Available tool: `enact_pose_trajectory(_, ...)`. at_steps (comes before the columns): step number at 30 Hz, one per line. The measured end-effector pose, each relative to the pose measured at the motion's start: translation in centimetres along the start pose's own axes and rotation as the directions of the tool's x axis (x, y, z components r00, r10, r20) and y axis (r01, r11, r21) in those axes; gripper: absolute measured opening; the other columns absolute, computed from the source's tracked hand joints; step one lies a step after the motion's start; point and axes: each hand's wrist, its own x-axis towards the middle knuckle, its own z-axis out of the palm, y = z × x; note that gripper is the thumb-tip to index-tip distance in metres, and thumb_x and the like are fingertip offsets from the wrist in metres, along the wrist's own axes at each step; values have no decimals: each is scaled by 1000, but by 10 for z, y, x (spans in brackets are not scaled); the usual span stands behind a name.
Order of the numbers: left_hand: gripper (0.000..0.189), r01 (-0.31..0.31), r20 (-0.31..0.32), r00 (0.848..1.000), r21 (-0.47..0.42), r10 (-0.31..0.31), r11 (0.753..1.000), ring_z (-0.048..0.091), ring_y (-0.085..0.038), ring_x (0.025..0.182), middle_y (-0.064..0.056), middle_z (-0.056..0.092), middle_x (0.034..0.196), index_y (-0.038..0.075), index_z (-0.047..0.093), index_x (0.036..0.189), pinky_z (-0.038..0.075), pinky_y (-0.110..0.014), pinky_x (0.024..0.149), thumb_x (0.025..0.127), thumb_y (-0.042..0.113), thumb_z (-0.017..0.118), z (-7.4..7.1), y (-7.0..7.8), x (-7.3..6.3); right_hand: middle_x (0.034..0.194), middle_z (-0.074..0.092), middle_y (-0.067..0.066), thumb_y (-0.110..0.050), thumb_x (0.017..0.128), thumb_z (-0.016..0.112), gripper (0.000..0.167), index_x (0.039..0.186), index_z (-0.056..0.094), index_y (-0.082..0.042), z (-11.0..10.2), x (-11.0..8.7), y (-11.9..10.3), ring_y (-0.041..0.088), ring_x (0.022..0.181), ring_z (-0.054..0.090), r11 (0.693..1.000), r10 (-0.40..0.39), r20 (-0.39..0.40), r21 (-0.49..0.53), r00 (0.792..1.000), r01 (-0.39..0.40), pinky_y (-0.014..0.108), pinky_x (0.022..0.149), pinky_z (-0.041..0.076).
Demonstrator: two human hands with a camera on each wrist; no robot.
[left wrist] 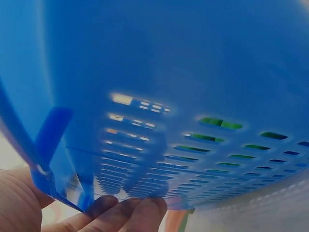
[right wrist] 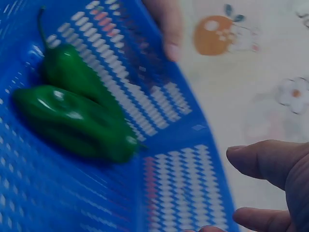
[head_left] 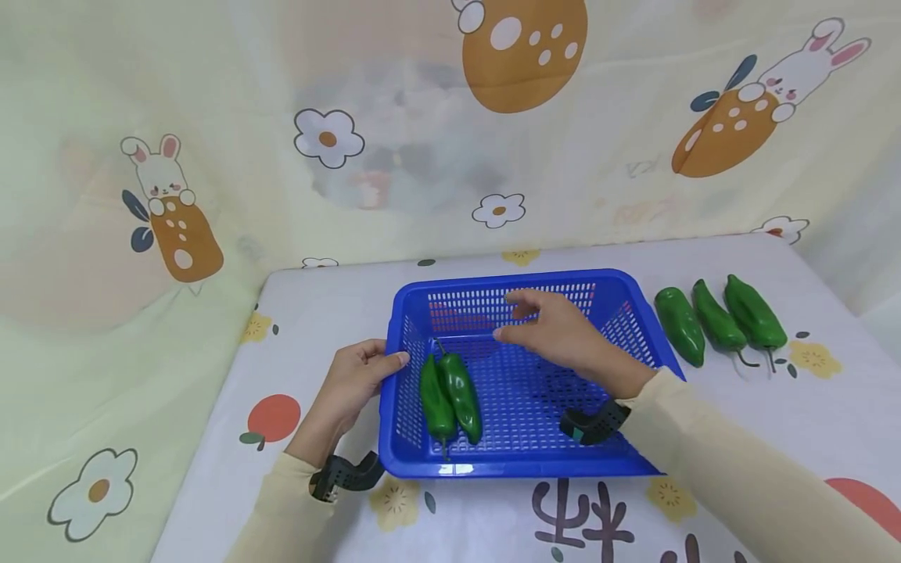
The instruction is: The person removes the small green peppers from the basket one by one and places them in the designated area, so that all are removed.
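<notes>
A blue plastic basket [head_left: 493,470] with slotted walls stands on the table. Two green peppers [head_left: 461,397] lie side by side at its left end; the right wrist view also shows both peppers [right wrist: 72,123]. At the basket's left rim my left hand [head_left: 352,379] grips the edge, thumb over the top. From below, the left wrist view has its fingers [left wrist: 145,215] against the slotted outer wall. My right hand [head_left: 559,335] hovers over the basket's middle, thumb and fingers spread apart with nothing between them.
Three more green peppers, among them a blunt one [head_left: 680,327], lie in a row on the table to the basket's right. A patterned cloth [head_left: 338,305] covers the tabletop. Printed curtains [head_left: 408,172] hang behind and at the left.
</notes>
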Motion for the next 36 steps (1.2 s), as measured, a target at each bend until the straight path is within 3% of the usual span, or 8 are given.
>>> enact_pose_trajectory(4,35,7,-3,1000,-10,-7,1000,78,-28,92,-17,78,104,-3,69,124,63,-46,89,99,21,71,1,0,0,139,57,26,-23,93,77,70,153,47,0,23,11,1,36,113,67,998,36,82,57,996,-41,47,90,62)
enact_pose_trajectory(10,34,7,-11,1000,-21,-8,1000,78,-29,92,-17,78,104,-3,69,123,63,-46,89,98,20,71,2,0,-2,119,65,18,-18,88,81,74,150,48,4,45,21,4,28,98,68,995,77,161,48,984,-86,43,77,64)
enact_pose_trajectory(18,33,4,-25,1000,-44,-5,999,78,-29,92,-18,77,105,-3,70,123,63,-47,89,98,19,72,4,-2,-2,102,73,12,-15,87,81,77,150,44,9,63,29,6,24,94,72,991,108,260,54,960,-126,43,72,65)
enact_pose_trajectory(22,32,-4,-26,1000,-46,3,999,78,-29,91,-17,78,104,-3,70,122,64,-46,87,98,19,72,5,-2,-2,101,74,14,-12,85,82,77,149,44,10,69,29,6,24,88,74,990,108,273,60,956,-129,44,69,65)
enact_pose_trajectory(29,32,-7,-28,1000,-38,6,999,78,-28,91,-16,78,104,-2,71,120,64,-45,87,98,21,73,6,-3,-2,115,70,20,-10,81,84,75,144,50,11,76,29,6,27,91,74,989,128,239,42,962,-142,43,68,66)
enact_pose_trajectory(36,32,-2,-27,1000,-29,2,1000,78,-28,93,-15,78,104,-2,71,121,63,-48,90,98,21,72,4,-2,-2,102,72,16,-10,81,84,57,130,60,7,79,29,5,27,84,75,991,112,272,47,956,-129,43,67,66)
